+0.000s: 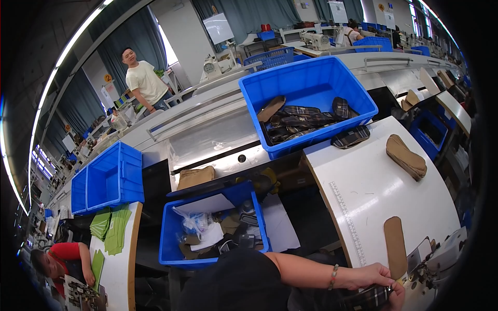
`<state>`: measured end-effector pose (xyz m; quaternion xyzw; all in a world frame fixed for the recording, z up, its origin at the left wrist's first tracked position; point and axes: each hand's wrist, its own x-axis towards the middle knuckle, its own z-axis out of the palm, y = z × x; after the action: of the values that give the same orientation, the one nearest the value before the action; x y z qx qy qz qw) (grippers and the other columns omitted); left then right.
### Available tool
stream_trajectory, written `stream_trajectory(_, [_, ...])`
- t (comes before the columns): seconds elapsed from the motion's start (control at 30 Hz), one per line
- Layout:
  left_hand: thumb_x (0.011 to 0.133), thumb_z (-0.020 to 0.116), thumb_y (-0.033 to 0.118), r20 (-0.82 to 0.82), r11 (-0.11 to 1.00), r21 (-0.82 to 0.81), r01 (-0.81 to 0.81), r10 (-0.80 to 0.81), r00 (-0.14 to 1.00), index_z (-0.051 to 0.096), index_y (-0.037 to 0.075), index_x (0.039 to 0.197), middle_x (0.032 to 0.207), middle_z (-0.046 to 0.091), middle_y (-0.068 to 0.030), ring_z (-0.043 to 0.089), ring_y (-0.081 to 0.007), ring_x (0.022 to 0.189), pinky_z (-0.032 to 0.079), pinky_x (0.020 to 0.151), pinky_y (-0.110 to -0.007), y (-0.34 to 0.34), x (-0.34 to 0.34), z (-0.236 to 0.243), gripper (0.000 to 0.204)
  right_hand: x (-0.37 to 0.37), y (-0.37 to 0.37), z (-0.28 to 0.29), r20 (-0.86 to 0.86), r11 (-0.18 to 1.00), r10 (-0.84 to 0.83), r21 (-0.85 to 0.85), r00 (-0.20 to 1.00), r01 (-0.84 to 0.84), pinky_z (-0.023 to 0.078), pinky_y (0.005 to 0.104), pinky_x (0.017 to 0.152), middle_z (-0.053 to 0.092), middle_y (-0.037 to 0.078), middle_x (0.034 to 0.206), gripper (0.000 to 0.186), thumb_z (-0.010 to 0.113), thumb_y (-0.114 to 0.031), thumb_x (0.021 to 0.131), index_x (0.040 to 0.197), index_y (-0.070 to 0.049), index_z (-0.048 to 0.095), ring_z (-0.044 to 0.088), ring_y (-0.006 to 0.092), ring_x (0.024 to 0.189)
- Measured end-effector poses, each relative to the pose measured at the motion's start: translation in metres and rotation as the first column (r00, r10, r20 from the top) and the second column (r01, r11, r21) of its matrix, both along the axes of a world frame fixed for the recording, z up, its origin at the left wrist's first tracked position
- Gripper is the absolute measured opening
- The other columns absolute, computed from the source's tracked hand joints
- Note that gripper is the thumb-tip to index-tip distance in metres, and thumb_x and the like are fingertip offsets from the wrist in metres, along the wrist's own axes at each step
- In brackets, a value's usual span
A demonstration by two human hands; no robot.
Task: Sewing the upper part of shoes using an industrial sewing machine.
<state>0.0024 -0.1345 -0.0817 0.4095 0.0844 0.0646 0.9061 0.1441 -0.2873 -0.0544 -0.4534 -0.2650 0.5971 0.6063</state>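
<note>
My left hand (371, 277), with a bead bracelet at the wrist, reaches from the lower middle and pinches a dark plaid fabric piece (367, 298) at the lower right. My right hand (397, 295) grips the same piece just below and to the right, partly cut off by the picture's rim. Beside them is a sewing machine (438, 256). A long brown piece with rounded ends (394, 241) lies on the white table (363, 186) above my hands, right of a ruler (346, 217). Farther back lie a brown stack (405, 158) and a plaid piece (350, 137).
A blue bin (363, 109) of plaid pieces stands at the back. A lower bin (171, 238) of mixed items is left of me. Empty blue bins (122, 173) are farther left. A co-worker in red (75, 264) handles green pieces (116, 228); another person (145, 83) stands behind the rail.
</note>
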Motion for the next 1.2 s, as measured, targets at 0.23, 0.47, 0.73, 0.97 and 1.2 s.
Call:
stream_trajectory(0.23, [0.095, 0.067, 0.025, -0.033, 0.998, 0.047, 0.030, -0.029, 0.999, 0.058, 0.008, 0.083, 0.076, 0.056, 0.0055, 0.048, -0.0038, 0.072, 0.041, 0.066, -0.022, -0.002, -0.005, 0.006, 0.023, 0.015, -0.004, -0.022, 0.081, 0.997, 0.065, 0.044, 0.995, -0.068, 0.049, 0.0298, 0.090, 0.065, 0.007, 0.108, 0.024, 0.071, -0.023, 0.092, 0.102, -0.006, 0.057, 0.062, 0.0153, 0.100])
stream_trajectory(0.47, [0.095, 0.069, 0.030, -0.079, 0.893, 0.444, -0.069, 0.116, 0.990, 0.053, 0.006, 0.085, 0.074, 0.049, 0.0064, 0.043, -0.0019, 0.071, 0.036, 0.057, -0.022, -0.006, -0.028, 0.009, 0.030, -0.014, -0.005, -0.008, 0.091, 0.999, -0.023, 0.035, 0.996, 0.019, 0.051, 0.0241, 0.065, 0.066, 0.003, 0.077, 0.030, 0.084, -0.019, 0.078, 0.080, -0.005, 0.058, 0.063, 0.0100, 0.071])
stream_trajectory(0.73, [0.099, 0.063, 0.018, -0.122, 0.916, 0.385, -0.110, 0.169, 0.978, 0.054, 0.005, 0.099, 0.084, 0.057, 0.0044, 0.050, -0.0002, 0.078, 0.041, 0.066, -0.018, -0.008, -0.049, 0.006, 0.015, -0.018, 0.006, -0.003, 0.081, 0.991, 0.132, -0.024, 0.988, -0.130, 0.048, 0.0206, 0.067, 0.066, 0.000, 0.083, 0.014, 0.077, -0.006, 0.085, 0.087, -0.002, 0.064, 0.060, 0.0053, 0.074])
stream_trajectory(0.97, [0.101, 0.060, 0.019, -0.199, 0.925, 0.377, -0.045, 0.128, 0.972, 0.060, 0.003, 0.096, 0.083, 0.061, 0.0029, 0.052, -0.0019, 0.075, 0.043, 0.067, -0.019, 0.002, -0.055, 0.032, 0.017, -0.027, 0.012, 0.006, 0.051, 0.982, 0.189, 0.013, 0.981, -0.189, 0.051, 0.0203, 0.066, 0.067, 0.002, 0.083, 0.012, 0.074, -0.006, 0.088, 0.088, -0.001, 0.063, 0.063, 0.0053, 0.073])
stream_trajectory(1.2, [0.092, 0.070, 0.017, -0.043, 0.361, 0.933, -0.011, 0.143, 0.989, 0.063, 0.001, 0.095, 0.076, 0.065, -0.0105, 0.059, -0.0158, 0.062, 0.048, 0.058, -0.029, 0.021, -0.033, 0.083, 0.017, -0.025, 0.003, 0.017, 0.513, 0.986, 0.061, 0.103, 0.856, -0.132, 0.051, 0.0251, 0.064, 0.067, 0.005, 0.079, 0.018, 0.072, -0.015, 0.091, 0.098, -0.001, 0.064, 0.064, 0.0081, 0.069])
